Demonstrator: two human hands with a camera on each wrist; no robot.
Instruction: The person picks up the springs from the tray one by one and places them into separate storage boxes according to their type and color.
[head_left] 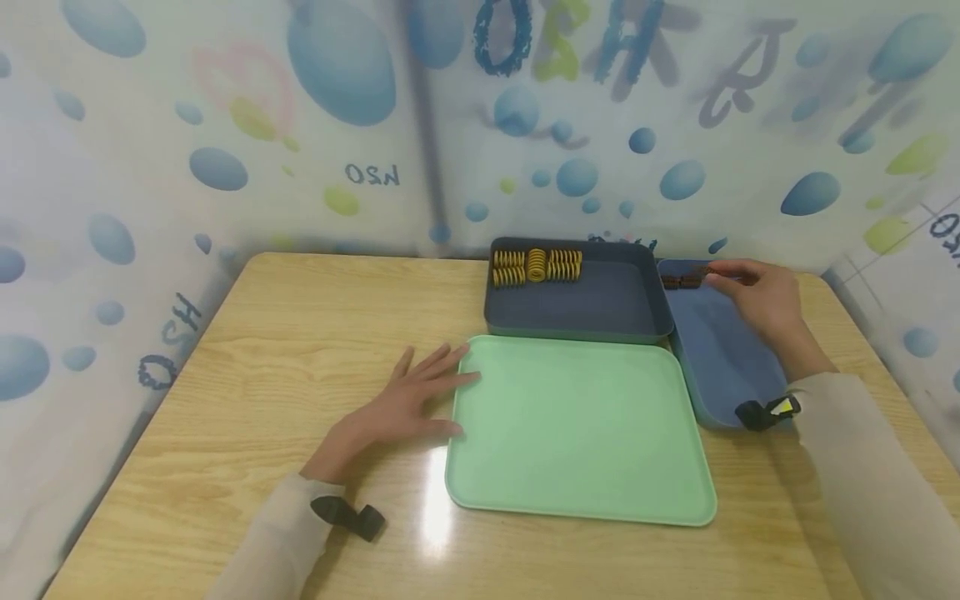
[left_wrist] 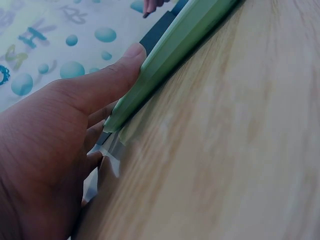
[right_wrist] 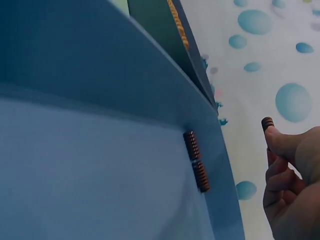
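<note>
My right hand pinches a small dark brown coil spring between thumb and fingertips, over the far end of the blue tray. Beside it, two similar brown springs lie end to end along that tray's far wall. My left hand has its fingers spread at the left edge of the light green tray. In the left wrist view its thumb lies against the green tray's outer side.
Behind the green tray stands a dark blue-grey tray with several yellow springs grouped at its left end. All three trays sit close together on a wooden table. A patterned wall covering rises behind the table.
</note>
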